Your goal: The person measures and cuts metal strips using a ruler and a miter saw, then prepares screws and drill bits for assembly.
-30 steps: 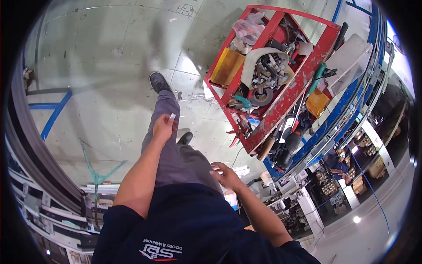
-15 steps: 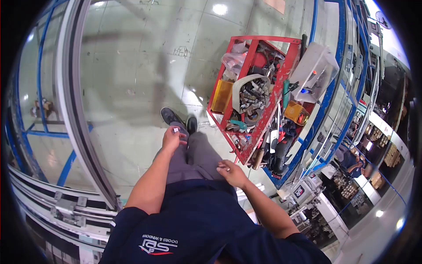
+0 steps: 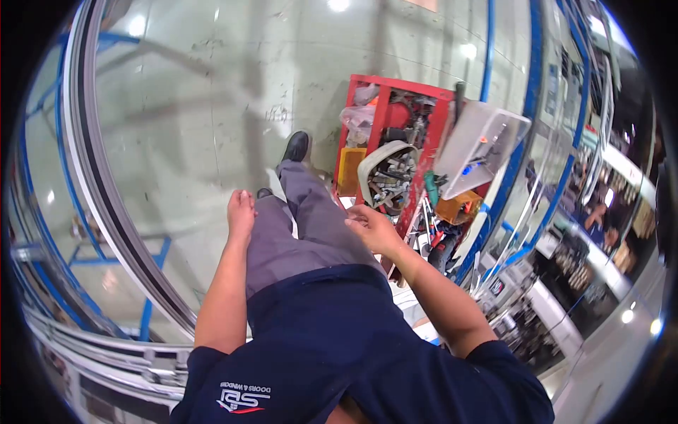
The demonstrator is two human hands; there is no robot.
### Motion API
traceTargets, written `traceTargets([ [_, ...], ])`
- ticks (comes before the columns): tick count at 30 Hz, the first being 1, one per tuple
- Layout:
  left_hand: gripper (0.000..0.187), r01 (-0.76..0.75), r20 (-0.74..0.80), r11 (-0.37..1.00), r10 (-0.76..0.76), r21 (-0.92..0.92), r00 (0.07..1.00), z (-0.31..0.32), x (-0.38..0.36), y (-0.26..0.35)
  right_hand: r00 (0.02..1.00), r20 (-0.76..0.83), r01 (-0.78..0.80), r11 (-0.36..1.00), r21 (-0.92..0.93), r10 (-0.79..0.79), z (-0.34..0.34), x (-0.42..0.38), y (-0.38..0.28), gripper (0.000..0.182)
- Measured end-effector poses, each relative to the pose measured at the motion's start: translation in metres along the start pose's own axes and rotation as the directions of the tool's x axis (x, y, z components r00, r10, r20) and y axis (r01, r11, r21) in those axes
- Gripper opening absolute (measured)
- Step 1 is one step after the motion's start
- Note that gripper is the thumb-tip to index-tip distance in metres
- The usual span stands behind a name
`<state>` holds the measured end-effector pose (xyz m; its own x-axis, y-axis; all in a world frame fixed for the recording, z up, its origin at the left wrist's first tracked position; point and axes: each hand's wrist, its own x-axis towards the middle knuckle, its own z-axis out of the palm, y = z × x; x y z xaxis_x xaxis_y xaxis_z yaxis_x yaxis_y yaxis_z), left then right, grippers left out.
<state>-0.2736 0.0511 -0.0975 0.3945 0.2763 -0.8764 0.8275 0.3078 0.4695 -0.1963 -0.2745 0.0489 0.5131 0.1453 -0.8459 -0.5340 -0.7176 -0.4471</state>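
My left hand [image 3: 241, 212] hangs beside my left thigh, its fingers curled closed; whatever lies inside them is hidden. My right hand [image 3: 372, 228] is in front of my right thigh, near the red tool cart [image 3: 401, 85]. Its fingers are loosely bent and a little apart, with nothing visible in them. Neither hand touches the cart. On the cart sits a pale cut-open container [image 3: 364, 173] full of metal fittings. Beside it are a yellow bin [image 3: 351, 169] and crumpled clear plastic [image 3: 358, 121].
A long aluminium profile [image 3: 90, 134] runs along my left, near blue metal frames [image 3: 60, 141]. A translucent bin [image 3: 484, 141] and an amber box [image 3: 452, 210] hang on the cart's right side. Farther right, another person [image 3: 597, 222] is among racks. Tiled floor [image 3: 191, 141] lies ahead.
My right foot has stepped forward, and the cart appears closer to my right hand. My left hand has swung left; the small white piece seen in it before is out of sight.
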Motion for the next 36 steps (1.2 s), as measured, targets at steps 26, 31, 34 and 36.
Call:
traceTargets([
  [26, 0.039, -0.377, 0.256, 0.434, 0.312, 0.818, 0.915, -0.008, 0.198, 0.614, 0.831, -0.517, 0.233, 0.972, -0.012, -0.205, -0.263, 0.080, -0.301, 0.043],
  [31, 0.048, -0.454, 0.304, 0.350, 0.406, 0.819, 0.862, 0.025, 0.191, 0.675, 0.803, -0.465, 0.282, 0.925, -0.253, -0.372, -0.411, 0.164, -0.380, 0.042],
  [34, 0.052, -0.386, 0.225, 0.375, 0.407, 0.842, 0.885, 0.036, 0.202, 0.703, 0.788, -0.370, 0.339, 0.848, -0.407, -0.492, -0.501, 0.240, -0.454, 0.042],
  [36, 0.051, -0.348, 0.200, 0.355, 0.392, 0.868, 0.898, 0.033, 0.249, 0.705, 0.786, -0.329, 0.353, 0.817, -0.457, -0.524, -0.557, 0.286, -0.525, 0.043],
])
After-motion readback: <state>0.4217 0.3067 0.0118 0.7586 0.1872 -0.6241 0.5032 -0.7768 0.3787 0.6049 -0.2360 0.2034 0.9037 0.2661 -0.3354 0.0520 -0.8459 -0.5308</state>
